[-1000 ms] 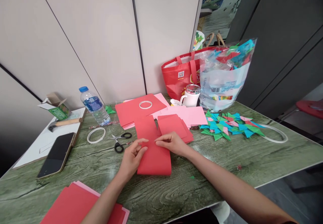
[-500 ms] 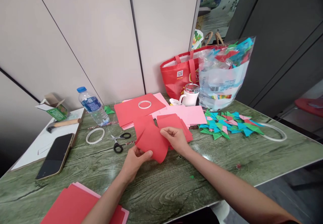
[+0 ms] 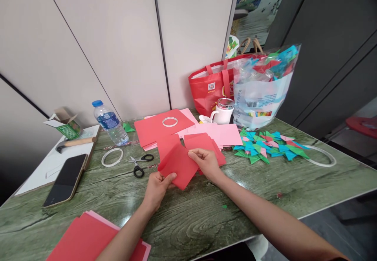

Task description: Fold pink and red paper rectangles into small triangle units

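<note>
The red paper (image 3: 178,165) sits between both hands: left hand (image 3: 157,186) pinches its near corner, right hand (image 3: 206,163) pinches its far edge.

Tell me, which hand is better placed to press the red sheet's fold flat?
Probably the right hand: it pinches the red sheet at its top edge, while the left hand steadies the lower corner.

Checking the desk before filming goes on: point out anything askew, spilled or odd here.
A hammer lies on the white board at the left, odd among paper-craft supplies. The green box behind it sits tipped with its flap open. Folded triangles lie loosely scattered beside the plastic bag. Both hands hold a red sheet normally.
</note>
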`<state>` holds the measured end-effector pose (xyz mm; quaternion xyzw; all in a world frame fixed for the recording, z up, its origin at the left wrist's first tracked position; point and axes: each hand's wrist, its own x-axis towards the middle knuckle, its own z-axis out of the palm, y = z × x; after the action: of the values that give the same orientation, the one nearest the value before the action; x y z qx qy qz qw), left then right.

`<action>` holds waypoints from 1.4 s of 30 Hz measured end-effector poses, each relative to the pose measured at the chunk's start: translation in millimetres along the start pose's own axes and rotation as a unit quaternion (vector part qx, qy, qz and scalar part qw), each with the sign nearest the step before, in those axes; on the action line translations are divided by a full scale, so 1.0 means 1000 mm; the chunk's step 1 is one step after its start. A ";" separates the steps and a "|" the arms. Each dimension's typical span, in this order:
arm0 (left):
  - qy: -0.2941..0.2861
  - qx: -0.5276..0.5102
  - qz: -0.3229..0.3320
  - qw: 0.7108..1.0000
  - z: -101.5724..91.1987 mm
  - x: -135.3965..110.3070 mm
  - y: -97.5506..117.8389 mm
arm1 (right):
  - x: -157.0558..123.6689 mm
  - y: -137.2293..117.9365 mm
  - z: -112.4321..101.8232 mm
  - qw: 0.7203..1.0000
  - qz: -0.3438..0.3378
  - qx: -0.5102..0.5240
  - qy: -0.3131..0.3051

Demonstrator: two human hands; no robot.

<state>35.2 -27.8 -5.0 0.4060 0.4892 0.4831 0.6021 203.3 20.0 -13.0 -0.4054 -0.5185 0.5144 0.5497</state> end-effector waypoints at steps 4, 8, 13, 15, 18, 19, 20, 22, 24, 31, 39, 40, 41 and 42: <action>-0.022 0.008 0.016 1.000 -0.003 -0.001 0.005 | 0.002 -0.001 -0.003 1.000 0.004 0.007 0.005; -0.024 0.009 0.046 0.999 -0.008 0.000 0.010 | 0.003 -0.001 -0.004 1.000 0.005 0.016 0.005; -0.005 -0.006 0.042 0.999 -0.009 0.002 0.009 | 0.003 -0.002 -0.004 1.000 0.002 0.005 0.008; 0.010 -0.013 0.042 0.999 -0.008 0.003 0.006 | 0.003 -0.002 -0.004 1.000 0.004 0.007 0.005; 0.016 -0.021 0.047 0.999 -0.007 0.003 0.004 | 0.003 -0.003 -0.003 1.000 0.005 0.009 0.002; 0.013 -0.020 0.045 0.999 -0.007 0.003 0.005 | 0.003 -0.003 -0.003 1.000 0.005 0.009 0.001; 0.010 -0.018 0.044 0.999 -0.007 0.003 0.006 | 0.003 -0.003 -0.003 1.000 0.004 0.007 0.001; 0.005 -0.014 0.047 0.999 -0.008 0.002 0.010 | 0.003 -0.004 -0.004 1.000 0.003 0.003 0.003; 0.001 -0.017 0.056 0.998 -0.008 0.001 0.015 | 0.003 -0.005 -0.004 1.000 0.001 -0.005 0.007; 0.013 0.004 0.071 0.997 -0.012 0.001 0.021 | 0.004 -0.007 -0.005 1.000 -0.003 -0.020 0.009; 0.038 0.023 0.125 0.991 -0.013 0.001 0.015 | 0.002 -0.004 -0.004 1.000 -0.002 -0.021 0.001; 0.038 0.014 0.123 0.992 -0.013 0.001 0.015 | 0.002 -0.004 -0.004 1.000 -0.002 -0.019 0.002; 0.034 0.002 0.118 0.992 -0.013 0.001 0.016 | 0.003 -0.004 -0.005 1.000 -0.002 -0.017 0.003; 0.027 -0.009 0.109 0.994 -0.012 0.001 0.016 | 0.003 -0.004 -0.005 1.000 -0.001 -0.015 0.007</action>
<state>20.4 -22.9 7.8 0.4378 0.4537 0.5611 0.5363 208.7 22.8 -8.8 -0.4165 -0.5227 0.5030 0.5480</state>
